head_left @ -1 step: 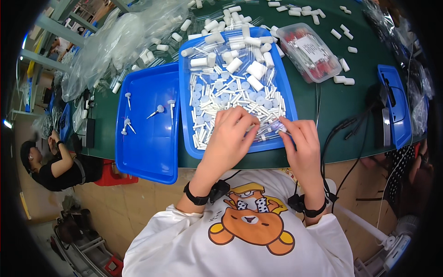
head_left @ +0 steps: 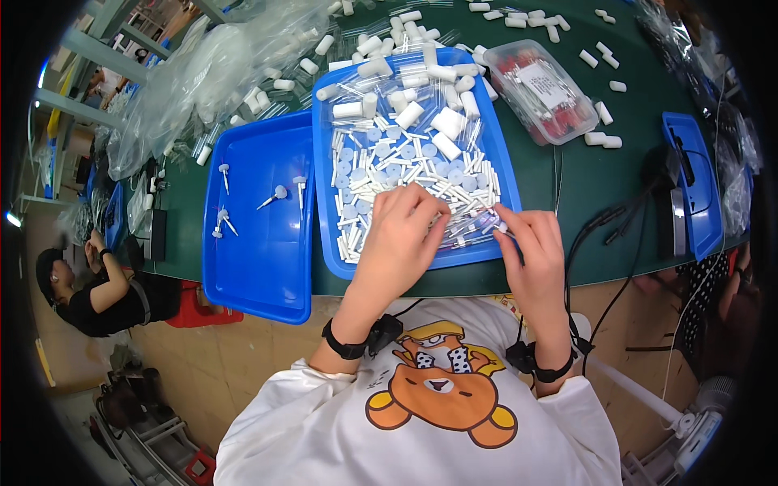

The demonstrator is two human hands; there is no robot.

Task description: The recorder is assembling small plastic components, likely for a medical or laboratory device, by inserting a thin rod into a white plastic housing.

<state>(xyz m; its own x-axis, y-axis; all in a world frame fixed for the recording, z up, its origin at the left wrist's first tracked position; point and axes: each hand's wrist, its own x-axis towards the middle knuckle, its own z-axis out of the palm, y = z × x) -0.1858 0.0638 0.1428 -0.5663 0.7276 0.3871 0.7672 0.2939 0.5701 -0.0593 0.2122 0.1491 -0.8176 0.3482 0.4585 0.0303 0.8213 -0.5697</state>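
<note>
My left hand (head_left: 401, 235) rests over the near end of a blue tray (head_left: 486, 256) filled with thin white sticks, small round discs and short white cylinders (head_left: 405, 154). Its fingers are curled and pinch a thin white stick that points right. My right hand (head_left: 531, 247) sits at the tray's near right corner, thumb and forefinger closed on a small white piece (head_left: 502, 229). The two sets of fingertips are a few centimetres apart.
A second blue tray (head_left: 259, 283) to the left holds several sticks with discs on them (head_left: 275, 194). A clear box of red parts (head_left: 543, 89), loose white cylinders (head_left: 604, 139), plastic bags (head_left: 219, 65), black cables (head_left: 616, 235) and another blue tray (head_left: 697, 186) lie around. A person (head_left: 89, 283) sits at far left.
</note>
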